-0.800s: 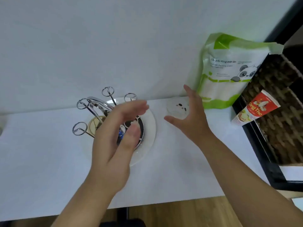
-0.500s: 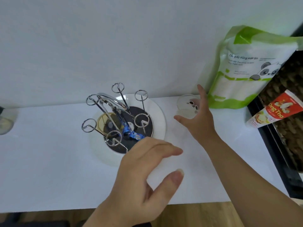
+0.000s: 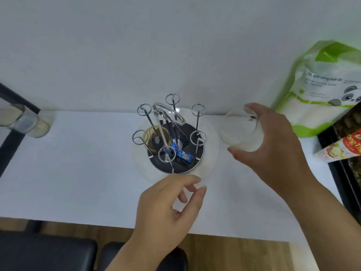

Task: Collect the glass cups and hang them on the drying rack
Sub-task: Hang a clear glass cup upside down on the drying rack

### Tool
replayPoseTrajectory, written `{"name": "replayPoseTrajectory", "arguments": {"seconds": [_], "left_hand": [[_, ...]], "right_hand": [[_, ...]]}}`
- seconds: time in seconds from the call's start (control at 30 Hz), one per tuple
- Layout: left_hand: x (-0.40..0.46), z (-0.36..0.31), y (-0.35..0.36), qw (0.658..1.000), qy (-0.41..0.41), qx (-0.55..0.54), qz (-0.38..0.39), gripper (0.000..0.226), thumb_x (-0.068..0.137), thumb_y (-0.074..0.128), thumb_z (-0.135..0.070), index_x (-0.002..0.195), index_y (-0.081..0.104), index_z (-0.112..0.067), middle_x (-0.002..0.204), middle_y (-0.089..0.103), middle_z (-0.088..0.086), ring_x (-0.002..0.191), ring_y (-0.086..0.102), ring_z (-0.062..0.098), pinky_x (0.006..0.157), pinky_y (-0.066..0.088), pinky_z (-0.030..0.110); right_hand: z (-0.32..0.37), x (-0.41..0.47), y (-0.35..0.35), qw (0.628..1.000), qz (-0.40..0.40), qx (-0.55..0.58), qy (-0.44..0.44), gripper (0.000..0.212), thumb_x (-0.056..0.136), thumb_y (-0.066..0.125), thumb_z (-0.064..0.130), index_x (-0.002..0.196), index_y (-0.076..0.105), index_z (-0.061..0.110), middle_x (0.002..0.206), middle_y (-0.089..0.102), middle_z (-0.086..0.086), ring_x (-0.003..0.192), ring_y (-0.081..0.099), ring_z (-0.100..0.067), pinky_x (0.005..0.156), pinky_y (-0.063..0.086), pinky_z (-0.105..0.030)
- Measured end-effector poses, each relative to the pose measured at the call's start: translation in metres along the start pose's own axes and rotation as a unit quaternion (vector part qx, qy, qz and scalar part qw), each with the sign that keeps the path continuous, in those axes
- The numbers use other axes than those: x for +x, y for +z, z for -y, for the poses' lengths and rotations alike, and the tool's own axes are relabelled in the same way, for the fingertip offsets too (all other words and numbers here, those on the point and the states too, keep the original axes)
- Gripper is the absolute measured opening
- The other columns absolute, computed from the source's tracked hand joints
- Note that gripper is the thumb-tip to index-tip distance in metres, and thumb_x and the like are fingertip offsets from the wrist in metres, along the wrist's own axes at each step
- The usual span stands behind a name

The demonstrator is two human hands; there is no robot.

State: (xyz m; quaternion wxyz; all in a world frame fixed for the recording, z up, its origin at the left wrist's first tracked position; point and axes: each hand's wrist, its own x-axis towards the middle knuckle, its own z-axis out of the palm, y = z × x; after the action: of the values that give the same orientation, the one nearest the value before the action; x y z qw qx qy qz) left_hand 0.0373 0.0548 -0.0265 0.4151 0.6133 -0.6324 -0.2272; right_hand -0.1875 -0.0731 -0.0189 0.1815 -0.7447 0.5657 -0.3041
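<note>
Since half a second ago, your right hand (image 3: pixel 273 145) has closed around the glass cup (image 3: pixel 241 132) and lifted it off the white table (image 3: pixel 78 163); your left hand (image 3: pixel 172 208) has drawn nearer the rack's front rim.

Item 1, glass cup: clear, small dark marks on one side, tilted with its mouth facing the camera. Held beside the drying rack (image 3: pixel 175 139), to its right, apart from it. Your right fingers wrap its far side, thumb under the near rim.

Item 2, drying rack: chrome posts ending in rings, curved handle at centre, standing on a round white tray with a dark inner disc. No cup hangs on any post. A blue wrapper (image 3: pixel 185 157) and a tan ring-shaped piece (image 3: pixel 154 139) lie on the disc.

Item 3, left hand: fingers curled, thumb and forefinger nearly meeting at the tray's front edge; whether they pinch the rim cannot be told.

Item 4, second glass (image 3: pixel 25 123): far left on the table, well apart from the rack.

Item 5, green and white pouch (image 3: pixel 320 89): panda print, leaning on the wall (image 3: pixel 156 45), behind your right hand.

Item 6, red tube (image 3: pixel 341 151): right edge, by a black frame.
</note>
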Motion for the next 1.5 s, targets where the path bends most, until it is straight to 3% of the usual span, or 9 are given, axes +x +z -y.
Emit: {"name": "replayPoseTrajectory", "arguments": {"seconds": [0.2,0.47,0.6,0.7,0.97,1.13,1.27,1.37,1.5], "left_hand": [[0.007,0.002,-0.012,0.994,-0.093,-0.02,-0.049,0.017,0.092,0.073,-0.042,0.108,0.074,-0.039,0.097,0.073,-0.022,0.083,0.07,0.009,0.056,0.044,0.009],[0.006,-0.008,0.021,0.984,-0.166,-0.038,0.061,0.036,0.094,0.075,-0.044,0.129,0.069,-0.04,0.11,0.073,-0.028,0.101,0.07,-0.004,0.069,0.056,0.017],[0.013,-0.01,0.041,0.976,-0.192,-0.036,0.101,0.064,0.094,0.08,-0.041,0.151,0.051,-0.047,0.126,0.065,-0.032,0.105,0.066,-0.01,0.088,0.063,0.026],[0.018,-0.017,0.052,0.972,-0.186,-0.076,0.122,0.08,0.086,0.085,-0.047,0.152,0.042,-0.05,0.13,0.06,-0.034,0.107,0.06,-0.02,0.082,0.062,0.02],[0.006,-0.03,0.043,0.95,-0.201,-0.24,-0.008,0.092,0.076,0.091,-0.035,0.149,0.04,-0.056,0.134,0.065,-0.037,0.121,0.067,-0.005,0.097,0.061,0.034],[-0.026,-0.016,0.005,0.939,-0.184,-0.262,-0.124,0.089,0.069,0.096,-0.029,0.144,0.054,-0.051,0.136,0.071,-0.019,0.127,0.07,0.009,0.096,0.06,0.029],[-0.038,-0.001,-0.03,0.952,-0.163,-0.203,-0.16,0.088,0.063,0.095,-0.034,0.14,0.057,-0.049,0.133,0.071,-0.014,0.119,0.074,0.018,0.094,0.063,0.048],[-0.027,0.006,-0.057,0.973,-0.136,-0.131,-0.137,0.086,0.065,0.094,-0.041,0.14,0.055,-0.05,0.133,0.07,-0.015,0.114,0.075,0.016,0.088,0.065,0.032],[-0.003,0.009,-0.083,0.992,-0.104,-0.003,-0.072,0.081,0.066,0.089,-0.058,0.138,0.051,-0.057,0.131,0.066,-0.026,0.108,0.071,0.006,0.079,0.057,0.011]], "right_hand": [[0.023,-0.005,0.003,0.999,0.016,-0.032,0.001,0.09,0.068,0.097,0.017,0.148,0.055,0.014,0.136,0.063,-0.01,0.126,0.057,-0.033,0.106,0.048,-0.048],[0.044,-0.017,0.01,0.998,-0.021,0.048,0.03,0.09,0.07,0.096,0.023,0.148,0.052,0.022,0.138,0.056,0.003,0.122,0.05,-0.006,0.092,0.032,0.001],[0.057,-0.017,0.013,0.997,-0.032,0.06,0.027,0.09,0.07,0.095,0.022,0.148,0.052,0.024,0.137,0.057,0.004,0.119,0.049,0.0,0.092,0.032,0.003],[0.068,-0.018,0.011,0.993,-0.054,0.101,0.041,0.09,0.07,0.094,0.023,0.148,0.05,0.03,0.132,0.056,0.011,0.115,0.053,0.006,0.093,0.032,0.004],[0.111,-0.041,0.007,0.949,-0.028,0.269,0.165,0.105,0.065,0.099,0.046,0.155,0.047,0.04,0.131,0.066,0.022,0.124,0.061,0.009,0.101,0.05,-0.011],[0.144,-0.057,0.027,0.881,0.045,0.385,0.271,0.127,0.046,0.091,0.068,0.159,0.039,0.044,0.124,0.073,0.023,0.107,0.061,0.022,0.079,0.048,0.003],[0.158,-0.062,0.044,0.849,0.107,0.411,0.314,0.135,0.045,0.084,0.081,0.161,0.021,0.056,0.104,0.08,0.02,0.099,0.07,0.013,0.079,0.056,-0.012],[0.161,-0.059,0.053,0.833,0.126,0.429,0.326,0.123,0.053,0.084,0.081,0.158,0.022,0.063,0.098,0.082,0.01,0.096,0.078,-0.002,0.09,0.065,-0.039],[0.155,-0.055,0.058,0.842,0.143,0.409,0.32,0.107,0.068,0.078,0.079,0.159,0.025,0.061,0.099,0.08,0.005,0.087,0.081,-0.011,0.073,0.07,-0.036]]}}
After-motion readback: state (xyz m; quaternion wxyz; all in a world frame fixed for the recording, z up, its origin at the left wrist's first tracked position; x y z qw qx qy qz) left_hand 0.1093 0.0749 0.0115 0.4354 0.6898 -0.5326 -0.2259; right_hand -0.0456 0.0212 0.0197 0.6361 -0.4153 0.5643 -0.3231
